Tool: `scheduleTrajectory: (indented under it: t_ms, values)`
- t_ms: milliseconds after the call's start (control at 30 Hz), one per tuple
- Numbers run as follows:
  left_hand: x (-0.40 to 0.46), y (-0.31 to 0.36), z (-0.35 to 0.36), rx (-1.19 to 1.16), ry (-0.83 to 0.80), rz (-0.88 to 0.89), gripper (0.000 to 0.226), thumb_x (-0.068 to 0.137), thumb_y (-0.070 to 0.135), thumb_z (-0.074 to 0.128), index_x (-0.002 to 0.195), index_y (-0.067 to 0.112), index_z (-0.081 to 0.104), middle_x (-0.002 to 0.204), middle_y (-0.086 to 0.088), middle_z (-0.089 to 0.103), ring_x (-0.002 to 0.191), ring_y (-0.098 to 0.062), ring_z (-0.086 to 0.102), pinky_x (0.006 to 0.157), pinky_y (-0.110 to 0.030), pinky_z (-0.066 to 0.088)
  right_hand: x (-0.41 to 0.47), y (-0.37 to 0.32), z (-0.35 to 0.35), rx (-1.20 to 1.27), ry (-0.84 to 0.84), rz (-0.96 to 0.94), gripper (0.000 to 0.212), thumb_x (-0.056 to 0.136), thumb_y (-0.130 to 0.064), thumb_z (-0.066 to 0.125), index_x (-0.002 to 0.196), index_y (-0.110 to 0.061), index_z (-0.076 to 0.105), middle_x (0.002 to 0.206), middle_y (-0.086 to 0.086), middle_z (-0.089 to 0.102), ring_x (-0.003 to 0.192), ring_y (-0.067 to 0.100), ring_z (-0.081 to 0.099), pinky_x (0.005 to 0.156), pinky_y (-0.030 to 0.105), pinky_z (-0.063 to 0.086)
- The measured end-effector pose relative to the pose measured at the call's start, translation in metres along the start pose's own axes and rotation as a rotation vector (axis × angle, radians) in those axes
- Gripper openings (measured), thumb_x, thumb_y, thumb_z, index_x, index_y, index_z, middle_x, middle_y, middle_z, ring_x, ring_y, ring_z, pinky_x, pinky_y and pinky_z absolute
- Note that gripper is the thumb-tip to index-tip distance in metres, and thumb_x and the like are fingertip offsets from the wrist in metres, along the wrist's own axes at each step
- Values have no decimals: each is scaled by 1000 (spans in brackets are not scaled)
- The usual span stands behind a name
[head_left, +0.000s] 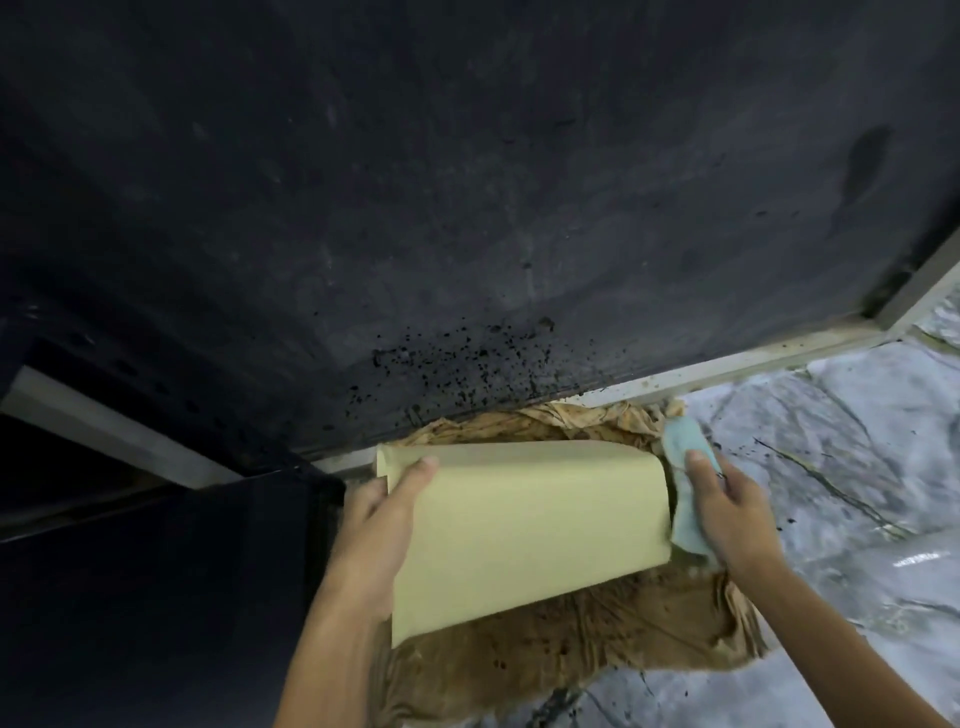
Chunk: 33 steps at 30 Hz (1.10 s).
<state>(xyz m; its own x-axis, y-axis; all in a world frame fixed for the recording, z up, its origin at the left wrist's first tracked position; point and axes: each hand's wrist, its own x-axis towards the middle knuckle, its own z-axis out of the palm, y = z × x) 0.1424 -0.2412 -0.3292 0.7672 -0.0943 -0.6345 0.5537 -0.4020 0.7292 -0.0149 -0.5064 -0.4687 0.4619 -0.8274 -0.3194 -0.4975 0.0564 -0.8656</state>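
Now the left grip (379, 514) clutches a pale yellow sheet (530, 535), smooth, curled over at the top; the right grip (727, 499) holds a blue cloth (685, 441) at its right edge.

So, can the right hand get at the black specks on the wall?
Probably yes: the right hand, holding the blue pad, is just below-right of the black specks, with only low brown paper between; the yellow sheet lies aside.

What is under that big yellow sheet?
A crumpled brown cloth with dark specks shows above and below the yellow sheet. Its middle is covered, so whatever lies there cannot be seen.
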Motion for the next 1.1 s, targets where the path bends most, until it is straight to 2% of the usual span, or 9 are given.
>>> scheduleTrajectory:
  t_ms: [200, 300, 367, 433, 500, 600, 833, 933, 1100]
  values:
    - [-31, 47, -4, 364, -121, 349, 25, 94, 37, 70, 91, 15, 81, 88, -1, 85, 86, -21, 81, 86, -48, 63, -39, 11, -57, 87, 123, 108, 45, 99, -44, 48, 103, -3, 63, 88, 23, 63, 78, 30, 59, 70, 44, 47]
    - [-34, 68, 6, 684, -184, 456, 19, 88, 34, 74, 82, 17, 69, 93, -3, 76, 84, -23, 73, 74, -44, 58, -58, -6, -66, 33, 96, 19, 40, 101, -31, 49, 96, 6, 63, 90, 33, 61, 80, 27, 53, 62, 39, 35]
    - [-33, 65, 19, 895, -170, 519, 28, 90, 37, 71, 78, 18, 54, 95, -2, 61, 84, -25, 63, 70, -38, 49, -73, -21, -60, 14, 38, -55, 33, 100, -31, 50, 92, -2, 63, 86, 25, 64, 83, 31, 57, 65, 39, 40]
    - [-35, 52, 31, 1052, -170, 575, 25, 93, 39, 65, 96, 14, 61, 108, -7, 63, 97, -30, 64, 84, -41, 53, -84, -35, -51, -15, -27, -157, 25, 100, -37, 51, 95, -15, 62, 82, 14, 64, 77, 23, 61, 69, 34, 48]
    - [-38, 35, 39, 1223, -181, 617, 33, 99, 39, 57, 122, 16, 62, 123, -11, 65, 113, -35, 64, 95, -44, 53, -92, -51, -41, -53, -80, -272, 14, 100, -33, 51, 107, -26, 62, 75, -3, 65, 64, -2, 61, 59, 9, 46]
    - [-43, 16, 43, 1380, -167, 711, 40, 103, 34, 51, 141, 22, 52, 124, -14, 68, 116, -36, 66, 95, -44, 51, -95, -76, -27, -73, -147, -365, 24, 100, -36, 47, 118, -31, 62, 73, -12, 68, 64, -6, 64, 54, 6, 44]
    - [-35, -9, 67, 1457, -236, 763, 57, 103, 20, 49, 157, 27, 33, 115, -20, 72, 107, -41, 70, 91, -49, 57, -94, -100, -15, -53, -175, -437, 28, 98, -51, 41, 110, -36, 61, 88, 12, 73, 60, 4, 62, 56, 13, 48]
    - [-31, -12, 73, 1351, -231, 744, 54, 102, 32, 49, 154, 27, 37, 120, -19, 71, 110, -40, 69, 90, -47, 57, -91, -89, -15, -79, -150, -424, 40, 96, -54, 40, 126, -35, 58, 82, 10, 72, 72, 15, 67, 65, 29, 54]
    - [-25, -11, 73, 1144, -189, 618, 69, 83, 76, 45, 131, 29, 60, 124, -2, 73, 112, -27, 69, 91, -43, 58, -91, -80, -19, -119, -131, -446, 58, 94, -63, 36, 135, -27, 55, 82, 16, 72, 71, 19, 67, 58, 19, 50]
